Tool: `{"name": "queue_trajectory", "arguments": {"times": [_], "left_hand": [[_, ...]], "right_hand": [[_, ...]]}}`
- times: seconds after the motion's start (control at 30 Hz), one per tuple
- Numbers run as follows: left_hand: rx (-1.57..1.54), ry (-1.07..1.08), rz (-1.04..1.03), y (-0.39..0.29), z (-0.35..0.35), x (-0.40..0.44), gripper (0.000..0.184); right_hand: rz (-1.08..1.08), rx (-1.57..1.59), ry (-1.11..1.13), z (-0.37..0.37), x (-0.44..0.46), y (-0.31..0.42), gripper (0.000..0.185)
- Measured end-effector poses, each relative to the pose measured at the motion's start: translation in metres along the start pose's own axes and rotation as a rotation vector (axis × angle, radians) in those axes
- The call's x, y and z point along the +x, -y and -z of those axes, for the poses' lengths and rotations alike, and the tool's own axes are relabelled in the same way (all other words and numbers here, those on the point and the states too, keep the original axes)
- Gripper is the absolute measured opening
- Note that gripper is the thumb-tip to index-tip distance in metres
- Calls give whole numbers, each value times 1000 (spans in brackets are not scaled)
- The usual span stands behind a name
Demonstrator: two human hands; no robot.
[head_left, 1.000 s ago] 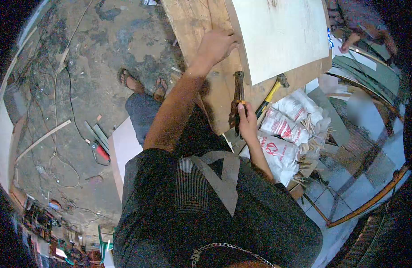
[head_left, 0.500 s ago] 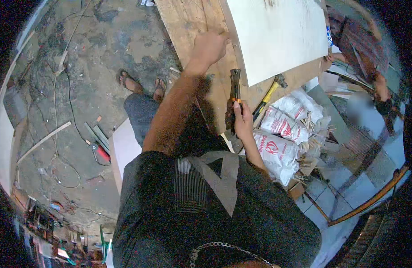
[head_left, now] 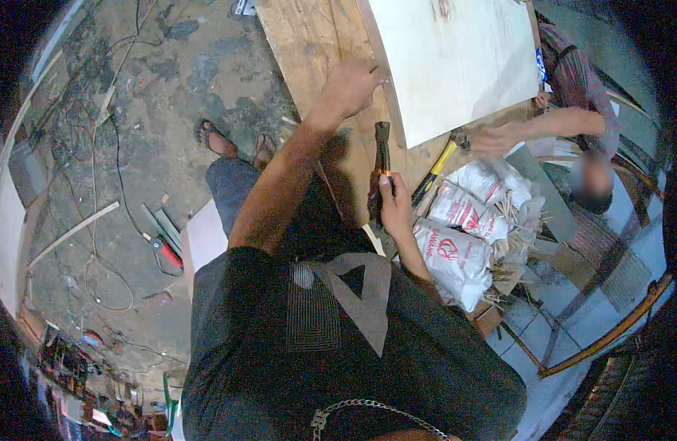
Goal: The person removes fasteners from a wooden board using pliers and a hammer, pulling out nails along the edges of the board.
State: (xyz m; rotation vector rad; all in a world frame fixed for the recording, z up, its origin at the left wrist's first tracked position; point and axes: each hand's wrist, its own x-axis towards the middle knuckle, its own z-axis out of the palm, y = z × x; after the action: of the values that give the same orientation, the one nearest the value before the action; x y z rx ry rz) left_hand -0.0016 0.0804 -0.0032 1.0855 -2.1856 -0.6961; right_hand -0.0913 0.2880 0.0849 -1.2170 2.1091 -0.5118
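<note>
My left hand (head_left: 353,90) is closed at the left edge of a white board (head_left: 459,70), its fingertips pinched together. Whatever they hold is too small to make out. My right hand (head_left: 398,206) grips a dark hammer (head_left: 383,151) with an orange band, its head end pointing away from me over the wooden worktop (head_left: 303,44). Just right of it lies a second hammer (head_left: 443,163) with a yellow and black handle. Beyond that, a co-worker's hand (head_left: 500,140) reaches in near the yellow hammer's head.
White plastic bags (head_left: 456,250) with red print and bundles of thin sticks sit to my right. A co-worker (head_left: 584,88) leans in at the far right. On the floor to my left are cables (head_left: 94,184), a red tool (head_left: 166,252) and wood strips (head_left: 74,234).
The co-worker has leaned in, and one of their hands now reaches left toward the yellow hammer's head. My left hand has shifted slightly; my right hand still holds the dark hammer, slightly lower.
</note>
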Motion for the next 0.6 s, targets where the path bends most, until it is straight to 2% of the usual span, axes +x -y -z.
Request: {"name": "queue_trajectory", "arguments": {"times": [0.1,0.17,0.27,0.33,0.5,0.53,0.6], "left_hand": [[38,-80,-37,-2,-5,-2,14],[-49,-149,82,-5,-9,-3,14],[-38,-184,-5,-3,-9,-8,15],[-2,-175,-3,-3,-9,-10,15],[120,-116,-15,-7,-10,-9,17],[91,-163,35,-11,-13,-11,19],[64,-208,81,-14,-17,-15,21]], "right_hand": [[-90,94,31,-2,2,-13,30],[-110,104,21,-2,4,-10,30],[-76,59,-13,-3,3,-13,31],[-21,11,-42,-5,2,-8,30],[-155,57,17,-1,1,10,31],[-162,59,16,-3,1,0,31],[7,25,-63,-10,3,-28,31]]}}
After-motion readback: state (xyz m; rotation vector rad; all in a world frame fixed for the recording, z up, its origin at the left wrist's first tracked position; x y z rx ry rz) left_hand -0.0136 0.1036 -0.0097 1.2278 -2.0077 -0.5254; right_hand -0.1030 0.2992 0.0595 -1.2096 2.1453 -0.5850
